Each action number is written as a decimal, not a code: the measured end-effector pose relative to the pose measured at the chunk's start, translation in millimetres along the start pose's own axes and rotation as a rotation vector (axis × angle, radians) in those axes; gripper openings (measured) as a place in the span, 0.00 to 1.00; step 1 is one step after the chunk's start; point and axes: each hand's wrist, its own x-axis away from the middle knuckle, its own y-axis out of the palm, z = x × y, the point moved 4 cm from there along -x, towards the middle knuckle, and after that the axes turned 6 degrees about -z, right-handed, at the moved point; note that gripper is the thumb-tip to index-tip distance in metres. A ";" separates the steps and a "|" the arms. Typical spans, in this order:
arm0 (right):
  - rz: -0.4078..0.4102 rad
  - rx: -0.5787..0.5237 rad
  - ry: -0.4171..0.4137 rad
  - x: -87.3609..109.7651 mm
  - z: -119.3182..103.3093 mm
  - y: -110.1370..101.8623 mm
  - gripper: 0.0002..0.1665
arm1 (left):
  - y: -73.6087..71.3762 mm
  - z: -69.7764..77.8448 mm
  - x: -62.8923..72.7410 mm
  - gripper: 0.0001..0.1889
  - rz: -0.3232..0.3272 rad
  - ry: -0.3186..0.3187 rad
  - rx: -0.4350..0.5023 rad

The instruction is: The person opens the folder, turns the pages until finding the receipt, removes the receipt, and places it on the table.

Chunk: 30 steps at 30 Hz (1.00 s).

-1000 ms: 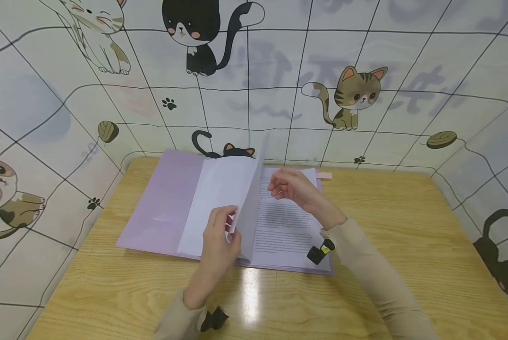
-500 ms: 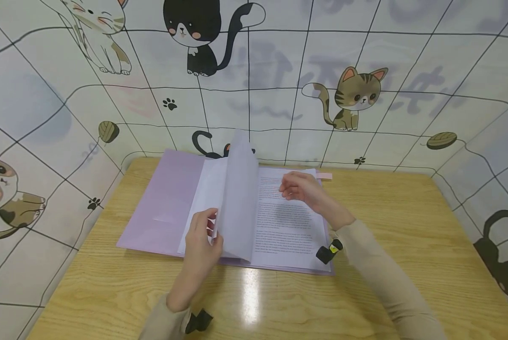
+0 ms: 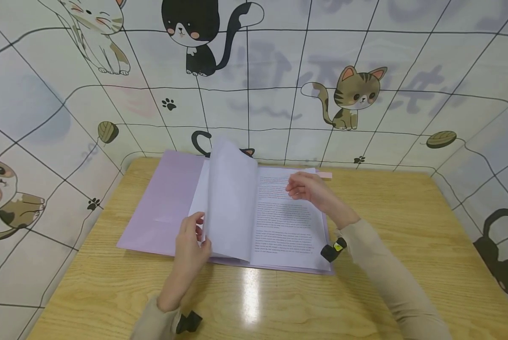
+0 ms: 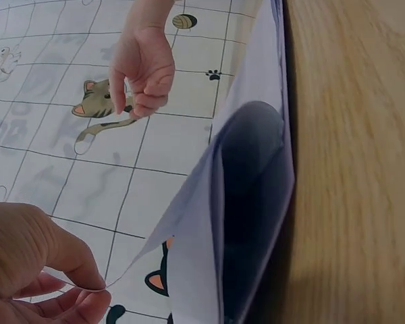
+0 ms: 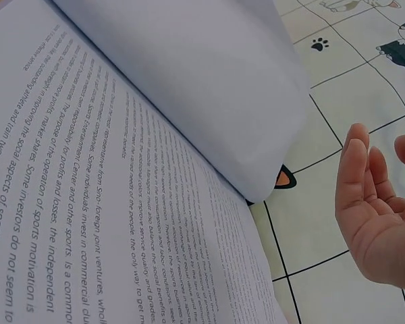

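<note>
cartoon cats and thin black grid lines cover the pale wall (image 3: 275, 108) beyond the folder, and glossy yellowish wood grain marks the table (image 3: 385, 250) beneath it. the lilac folder (image 3: 156, 212) lies open on the table near that wall, its smooth left cover spread flat, with a faint shiny streak toward its near edge. my left hand (image 3: 190, 245), over the folder's left half, pinches the outer edge of a lifted sheet (image 3: 232, 203) between thumb and fingers. the sheet is white with a cool bluish cast, the face toward me showing plain; it stands up from the folder's middle and bows leftward, its far corner peaking above the folder's far edge. from my left wrist its near end shows as a deep, shadowed curl. right of the folder's middle lies a printed page (image 3: 283, 226), white, with close dark lines of type split into blocks; from my right wrist i can read "social aspects of sports". a pale pink tab (image 3: 324, 175) sticks out at the folder's far right corner. my right hand (image 3: 311, 189) hangs over the far part of the folder's right half, fingers loosely bent, holding nothing, well apart from my left.
</note>
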 end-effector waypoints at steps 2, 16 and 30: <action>0.008 -0.005 0.006 -0.4 1.2 -2.3 0.12 | 0.7 -5.1 1.4 0.31 -0.011 -0.021 -0.017; 0.036 -0.077 0.019 -5.5 9.8 -19.8 0.10 | 3.5 -28.7 8.2 0.30 -0.095 -0.124 -0.053; 0.074 -0.066 0.044 -8.1 24.2 -37.5 0.11 | 12.0 -45.4 10.1 0.35 -0.276 -0.296 -0.069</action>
